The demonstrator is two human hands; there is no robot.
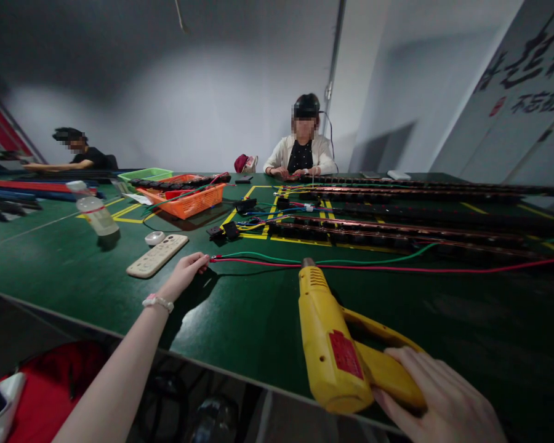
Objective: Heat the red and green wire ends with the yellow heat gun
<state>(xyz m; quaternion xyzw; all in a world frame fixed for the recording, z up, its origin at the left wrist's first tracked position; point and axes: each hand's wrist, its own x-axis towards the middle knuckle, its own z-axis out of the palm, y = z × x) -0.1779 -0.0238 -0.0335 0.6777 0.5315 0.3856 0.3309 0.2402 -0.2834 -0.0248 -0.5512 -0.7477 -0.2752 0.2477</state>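
My right hand (436,397) grips the handle of a yellow heat gun (330,341) at the near edge of the green table (240,314). Its metal nozzle points away from me at a red wire (397,268) and a green wire (373,257) that run across the table. My left hand (184,274) reaches out and pinches the left ends of these wires between its fingertips. A bracelet sits on that wrist.
A beige remote (157,255) and a plastic bottle (95,212) lie to the left. An orange basket (189,198) and a green tray (145,175) stand behind. Long black strips (420,231) cross the right. A person (302,147) sits opposite, another person (74,154) far left.
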